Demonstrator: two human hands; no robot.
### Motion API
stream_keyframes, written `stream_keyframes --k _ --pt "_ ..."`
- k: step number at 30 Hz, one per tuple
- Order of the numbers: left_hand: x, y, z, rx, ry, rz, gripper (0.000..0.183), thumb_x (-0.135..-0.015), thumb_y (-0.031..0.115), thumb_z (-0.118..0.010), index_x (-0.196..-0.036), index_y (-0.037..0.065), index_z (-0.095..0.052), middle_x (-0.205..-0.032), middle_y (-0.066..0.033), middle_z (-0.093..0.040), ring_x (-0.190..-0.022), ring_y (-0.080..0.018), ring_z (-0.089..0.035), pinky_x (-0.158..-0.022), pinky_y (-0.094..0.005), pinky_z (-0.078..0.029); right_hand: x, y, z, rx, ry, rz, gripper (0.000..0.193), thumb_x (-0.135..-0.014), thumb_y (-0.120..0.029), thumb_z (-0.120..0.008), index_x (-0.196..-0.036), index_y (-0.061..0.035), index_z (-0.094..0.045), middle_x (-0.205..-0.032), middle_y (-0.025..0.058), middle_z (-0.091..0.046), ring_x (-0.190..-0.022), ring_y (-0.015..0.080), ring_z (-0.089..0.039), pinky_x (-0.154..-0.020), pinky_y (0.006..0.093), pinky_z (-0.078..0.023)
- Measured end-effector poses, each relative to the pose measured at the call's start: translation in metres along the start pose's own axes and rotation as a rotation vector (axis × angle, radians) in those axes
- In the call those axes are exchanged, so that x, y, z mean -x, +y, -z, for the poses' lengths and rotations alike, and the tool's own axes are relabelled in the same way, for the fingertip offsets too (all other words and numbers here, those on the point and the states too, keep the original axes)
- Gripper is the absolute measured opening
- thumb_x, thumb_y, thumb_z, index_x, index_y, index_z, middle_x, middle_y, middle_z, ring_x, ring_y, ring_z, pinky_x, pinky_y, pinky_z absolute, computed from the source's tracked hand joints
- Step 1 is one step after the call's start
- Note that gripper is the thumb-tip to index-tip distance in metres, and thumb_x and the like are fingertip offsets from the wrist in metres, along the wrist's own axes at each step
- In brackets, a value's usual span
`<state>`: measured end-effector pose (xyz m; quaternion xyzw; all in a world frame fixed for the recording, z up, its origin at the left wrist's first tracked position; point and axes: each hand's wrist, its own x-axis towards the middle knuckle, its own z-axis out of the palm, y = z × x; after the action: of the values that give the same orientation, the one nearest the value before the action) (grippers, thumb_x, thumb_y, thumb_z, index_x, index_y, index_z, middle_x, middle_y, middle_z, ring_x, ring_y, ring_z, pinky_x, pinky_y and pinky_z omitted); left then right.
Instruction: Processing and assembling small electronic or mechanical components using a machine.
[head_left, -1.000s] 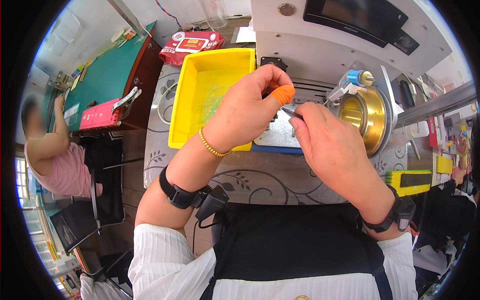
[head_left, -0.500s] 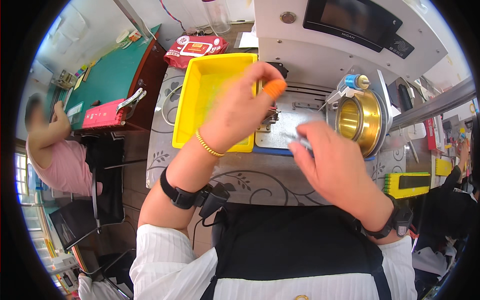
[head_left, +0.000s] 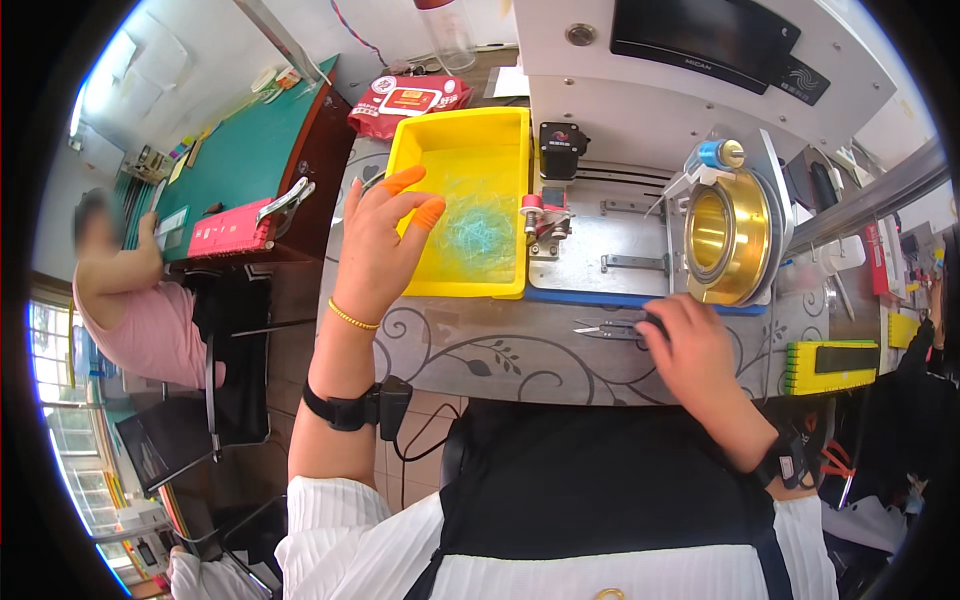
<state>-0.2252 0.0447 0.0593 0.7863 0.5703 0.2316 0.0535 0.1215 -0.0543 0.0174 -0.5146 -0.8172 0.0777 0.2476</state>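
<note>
My left hand is raised over the near left side of a yellow plastic bin. Orange finger covers sit on its thumb and index finger, which are apart with nothing visible between them. A loose tangle of fine teal thread clippings lies in the bin. At the front of the bench, my right hand has its fingers at the handle end of small thread snips. The blades point left, low at the tabletop. The fingers partly hide the handle.
Behind my right hand stands a machine with a metal bed, a gold ring-shaped drum and a dark screen. A red wipes pack lies behind the bin. A yellow block is at right. Another person sits at left.
My left hand has drawn back left from the machine to above the bin's left side. My right hand has lowered the snips toward the bench front.
</note>
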Motion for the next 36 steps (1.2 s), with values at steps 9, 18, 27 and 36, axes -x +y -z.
stream_keyframes --k 9,18,27,36 --pt "0.004 0.018 -0.016 0.272 0.233 0.187 0.024 -0.080 0.003 -0.071 -0.103 0.003 -0.065 -0.113 -0.0116 -0.067 -0.106 -0.0250 -0.063 -0.091 -0.0309 -0.048 0.019 0.014 0.001 0.028 -0.007 -0.160 0.022 -0.079 -0.014 -0.072 -0.095 -0.0043 -0.061 -0.088 0.0102 -0.061 -0.081 0.0314 -0.059 -0.069 0.0406 -0.048" --pt "0.037 0.059 -0.008 0.258 0.396 0.030 0.021 -0.090 0.015 -0.064 -0.106 0.000 -0.066 -0.092 -0.0119 -0.068 -0.088 -0.0243 -0.066 -0.079 -0.0305 -0.050 0.009 0.005 -0.013 -0.045 -0.027 0.060 0.026 -0.078 -0.017 -0.072 -0.100 -0.0069 -0.064 -0.095 0.0079 -0.061 -0.087 0.0289 -0.056 -0.074 0.0370 -0.048" --pt "0.094 0.121 -0.071 1.208 -0.860 0.362 0.051 -0.103 0.040 -0.041 -0.132 -0.001 -0.052 -0.123 -0.0131 -0.060 -0.113 -0.0178 -0.060 -0.088 -0.0292 -0.052 0.027 -0.022 -0.002 -0.755 -0.321 -0.503 0.021 -0.087 -0.019 -0.069 -0.100 -0.0038 -0.063 -0.078 0.0073 -0.063 -0.070 0.0172 -0.061 -0.066 0.0293 -0.049" --pt "0.084 0.138 -0.083 1.458 -0.772 0.641 0.040 -0.104 0.037 -0.040 -0.122 0.002 -0.052 -0.107 -0.0102 -0.062 -0.089 -0.0154 -0.063 -0.074 -0.0269 -0.049 0.047 0.029 -0.003 -0.028 0.148 -0.177 0.026 -0.077 -0.021 -0.075 -0.093 -0.0052 -0.062 -0.086 0.0113 -0.063 -0.080 0.0320 -0.061 -0.070 0.0419 -0.049"
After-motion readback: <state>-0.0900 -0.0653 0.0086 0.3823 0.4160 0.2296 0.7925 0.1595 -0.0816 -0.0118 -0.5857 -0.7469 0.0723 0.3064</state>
